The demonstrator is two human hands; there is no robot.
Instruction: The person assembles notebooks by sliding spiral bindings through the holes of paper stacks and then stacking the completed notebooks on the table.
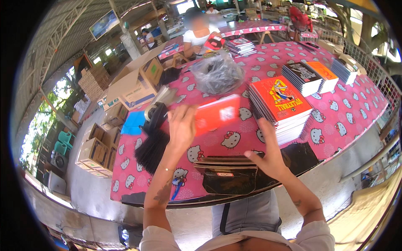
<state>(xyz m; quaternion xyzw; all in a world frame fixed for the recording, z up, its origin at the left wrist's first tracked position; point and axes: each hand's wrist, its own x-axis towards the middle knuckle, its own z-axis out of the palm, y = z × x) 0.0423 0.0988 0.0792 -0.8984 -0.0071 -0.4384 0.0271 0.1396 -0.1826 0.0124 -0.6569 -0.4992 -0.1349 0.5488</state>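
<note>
Head view: my left hand [181,125] grips a red booklet [217,113] lifted clear above the pink table [347,113], left of the notebook stack [281,106], while my right hand [271,155], fingers spread and empty, steadies the dark packet pile [228,175] nearest me.

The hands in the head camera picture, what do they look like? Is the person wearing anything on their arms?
Both arms are bare from the elbow down, with light, cream-coloured sleeves ending near the elbows. The left hand has a thin bracelet at the wrist and a dark tattoo on the forearm below it. The right hand has a smaller dark tattoo on its forearm. There are no gloves, and no rings can be made out.
</note>
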